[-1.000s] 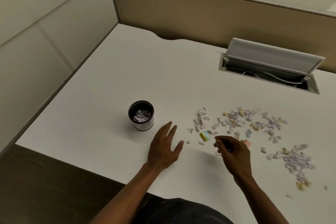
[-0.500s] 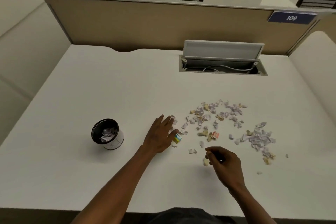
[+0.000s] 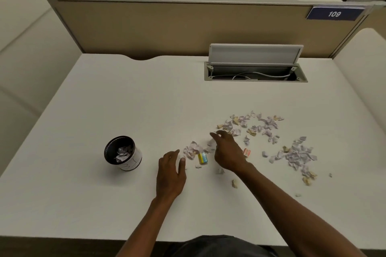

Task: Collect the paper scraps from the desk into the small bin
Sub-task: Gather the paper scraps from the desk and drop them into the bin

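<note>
White desk (image 3: 146, 100), bounded at the far side by a tan partition (image 3: 167, 27), with an open cable hatch (image 3: 254, 69) set in near that edge. Small bin (image 3: 123, 153) upright on the left part, well apart from the mess, a few crumpled bits already inside. Paper scraps (image 3: 296, 154) strewn across the right half in loose clusters, a smaller heap lying between the two hands. Right hand (image 3: 227, 152) reaching over that heap, fingers curled, apparently pinching a scrap at the tips; cannot tell for certain. Left hand (image 3: 170, 175) resting near the heap, fingers loosely together, thumb out, holding nothing visible. Yellow-and-blue eraser (image 3: 202, 158) among the scraps. Gathering step, by the look of it: early still, most scraps uncollected. Next: bunch the heap, lift, carry left over the bin
</note>
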